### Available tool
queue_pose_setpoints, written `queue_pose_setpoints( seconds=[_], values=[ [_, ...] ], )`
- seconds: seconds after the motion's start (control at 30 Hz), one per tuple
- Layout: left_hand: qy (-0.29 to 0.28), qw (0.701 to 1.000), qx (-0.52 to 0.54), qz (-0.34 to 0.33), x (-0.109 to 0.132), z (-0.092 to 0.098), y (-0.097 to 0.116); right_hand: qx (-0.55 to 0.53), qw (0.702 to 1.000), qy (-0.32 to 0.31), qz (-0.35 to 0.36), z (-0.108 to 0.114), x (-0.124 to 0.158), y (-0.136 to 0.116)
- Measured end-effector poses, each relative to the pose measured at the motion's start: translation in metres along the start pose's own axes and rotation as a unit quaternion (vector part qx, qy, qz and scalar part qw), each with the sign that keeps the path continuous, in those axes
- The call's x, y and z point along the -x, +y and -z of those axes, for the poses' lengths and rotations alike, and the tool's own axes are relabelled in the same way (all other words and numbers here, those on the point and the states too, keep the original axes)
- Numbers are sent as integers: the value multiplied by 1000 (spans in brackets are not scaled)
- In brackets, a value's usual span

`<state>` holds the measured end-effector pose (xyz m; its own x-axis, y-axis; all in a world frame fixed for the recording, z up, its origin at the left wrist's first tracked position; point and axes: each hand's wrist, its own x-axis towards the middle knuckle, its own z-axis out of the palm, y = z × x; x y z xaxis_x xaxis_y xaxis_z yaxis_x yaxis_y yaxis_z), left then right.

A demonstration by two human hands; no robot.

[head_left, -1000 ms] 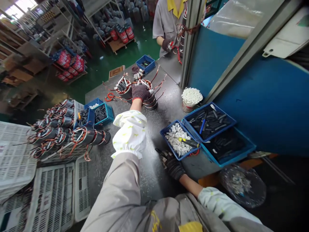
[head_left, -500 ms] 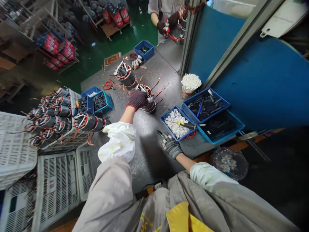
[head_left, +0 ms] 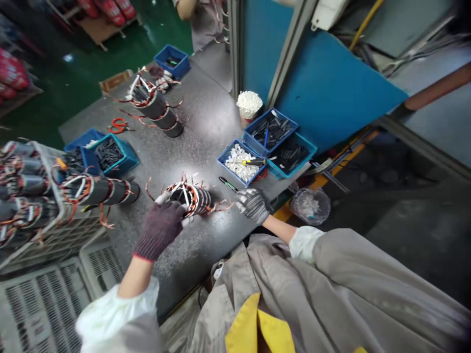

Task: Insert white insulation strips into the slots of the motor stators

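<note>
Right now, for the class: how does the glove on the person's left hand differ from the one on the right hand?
The left glove is dark maroon knit with a red cuff edge, while the right glove is grey and speckled. The left glove holds a copper-wound stator, while the right glove holds nothing and is apart from it. Both are fabric work gloves.

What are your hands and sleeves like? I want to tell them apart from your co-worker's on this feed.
Your left hand wears a dark maroon knit glove with a red cuff edge, and your right hand a grey knit glove. White gathered oversleeves show beyond grey work coat sleeves.
</note>
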<state>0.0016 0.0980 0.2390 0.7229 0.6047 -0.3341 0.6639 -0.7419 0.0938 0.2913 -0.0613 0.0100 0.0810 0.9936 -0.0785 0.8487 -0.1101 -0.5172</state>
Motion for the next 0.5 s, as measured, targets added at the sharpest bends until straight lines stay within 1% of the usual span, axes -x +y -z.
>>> queue_pose_setpoints(
  seconds=[0.07,0.1,0.13,0.17,0.23,0.27,0.33,0.37,0.43,0.5],
  values=[
    [38,998,37,33,32,-9,0,16,994,80,-74,36,8,29],
    [67,994,65,64,46,-12,3,28,985,127,-116,57,5,47],
    [100,985,94,107,57,-15,8,37,973,171,-150,79,-3,65],
    [133,972,118,155,65,-18,15,41,964,204,-168,101,-15,81],
    [180,943,142,243,69,-21,37,43,968,198,-149,138,-46,106],
    [184,934,138,274,65,-23,50,48,975,170,-134,152,-62,114],
    [151,933,114,307,48,-25,76,68,987,94,-110,170,-85,119],
    [127,934,101,320,37,-27,87,84,989,57,-105,174,-90,118],
    [82,928,86,353,17,-29,100,115,987,12,-111,177,-84,115],
    [46,920,88,380,4,-29,103,136,983,3,-119,174,-61,114]
  ],
)
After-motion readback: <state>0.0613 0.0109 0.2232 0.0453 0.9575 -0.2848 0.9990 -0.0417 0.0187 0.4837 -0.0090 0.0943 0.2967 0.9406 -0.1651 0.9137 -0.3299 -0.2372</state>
